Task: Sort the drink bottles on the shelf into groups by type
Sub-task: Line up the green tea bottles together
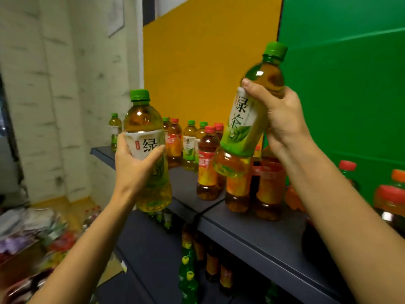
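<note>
Two green-tea bottles are held aloft, one gripped by the left hand [134,163], one by the right hand [282,119] (carrying step); placement beside the green-capped bottles [192,145] beyond the hands appears next.

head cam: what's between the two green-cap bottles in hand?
Head view: behind the gap between the left-hand bottle and right-hand bottle, green-cap bottles and red-cap bottles stand mixed on the shelf.

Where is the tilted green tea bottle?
The tilted green tea bottle is up in the right hand, right of centre, above the red-capped bottles on the shelf.
</note>
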A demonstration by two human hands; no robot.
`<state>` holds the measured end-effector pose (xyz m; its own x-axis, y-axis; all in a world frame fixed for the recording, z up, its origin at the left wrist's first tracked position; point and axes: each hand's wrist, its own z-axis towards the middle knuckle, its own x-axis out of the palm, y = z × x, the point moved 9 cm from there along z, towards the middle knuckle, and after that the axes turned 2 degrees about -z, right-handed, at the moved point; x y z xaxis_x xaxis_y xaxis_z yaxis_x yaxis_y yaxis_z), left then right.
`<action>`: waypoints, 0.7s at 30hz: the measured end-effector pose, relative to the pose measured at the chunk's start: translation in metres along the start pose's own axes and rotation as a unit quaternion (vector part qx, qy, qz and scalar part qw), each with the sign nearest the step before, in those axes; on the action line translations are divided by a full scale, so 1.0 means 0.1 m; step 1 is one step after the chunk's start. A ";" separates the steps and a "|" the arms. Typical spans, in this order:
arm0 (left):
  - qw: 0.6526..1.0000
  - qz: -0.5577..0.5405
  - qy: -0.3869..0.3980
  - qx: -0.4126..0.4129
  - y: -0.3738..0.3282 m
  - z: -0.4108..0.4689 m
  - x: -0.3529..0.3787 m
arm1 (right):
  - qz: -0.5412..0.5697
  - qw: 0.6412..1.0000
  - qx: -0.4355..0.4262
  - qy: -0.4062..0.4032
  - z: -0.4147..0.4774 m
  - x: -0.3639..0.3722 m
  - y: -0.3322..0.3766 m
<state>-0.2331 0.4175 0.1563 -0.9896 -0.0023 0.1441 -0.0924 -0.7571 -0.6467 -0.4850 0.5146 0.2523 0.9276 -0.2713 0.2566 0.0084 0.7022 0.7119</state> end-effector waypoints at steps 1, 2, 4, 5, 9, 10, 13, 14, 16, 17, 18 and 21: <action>1.000 0.005 0.002 0.000 0.06 0.05 -0.11 | 0.009 1.000 0.014 0.001 0.00 0.11 -0.12; 1.000 0.010 0.006 0.000 0.12 0.10 -0.22 | 0.016 1.000 0.026 0.001 -0.01 0.23 -0.25; 1.000 0.022 0.013 -0.001 0.24 0.20 -0.44 | 0.029 0.999 0.040 0.004 -0.03 0.48 -0.49; 1.000 0.026 0.017 -0.002 0.30 0.25 -0.55 | 0.033 0.999 0.042 0.005 -0.04 0.60 -0.60; 0.999 0.037 0.035 -0.008 0.57 0.44 -0.94 | 0.036 0.999 0.039 0.008 -0.06 1.04 -1.01; 0.998 0.041 0.039 -0.009 0.64 0.49 -1.03 | 0.037 0.999 0.040 0.008 -0.06 1.13 -1.11; 0.998 0.042 0.046 -0.015 0.87 0.60 -1.25 | 0.043 0.998 0.045 -0.003 -0.02 1.36 -1.40; 0.998 0.039 0.049 -0.019 0.95 0.63 -1.31 | 0.040 0.998 0.047 -0.007 0.00 1.43 -1.49; 0.997 0.033 0.053 -0.033 1.11 0.70 -1.41 | 0.030 0.998 0.053 -0.013 0.04 1.54 -1.67; 0.997 0.030 0.055 -0.039 1.18 0.74 -1.45 | 0.026 0.998 0.057 -0.017 0.08 1.59 -1.76; 0.997 0.028 0.057 -0.045 1.26 0.79 -1.49 | 0.022 0.998 0.060 -0.021 0.12 1.63 -1.86; 0.996 0.026 0.065 -0.058 1.50 0.91 -1.59 | 0.004 0.997 0.061 -0.045 0.26 1.74 -2.14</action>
<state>-0.0799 0.2452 0.1049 -0.9986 0.0502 0.0151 -0.0452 -0.6778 -0.7338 -0.3351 0.3007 0.1616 0.8906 -0.3276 0.3154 -0.0486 0.6211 0.7822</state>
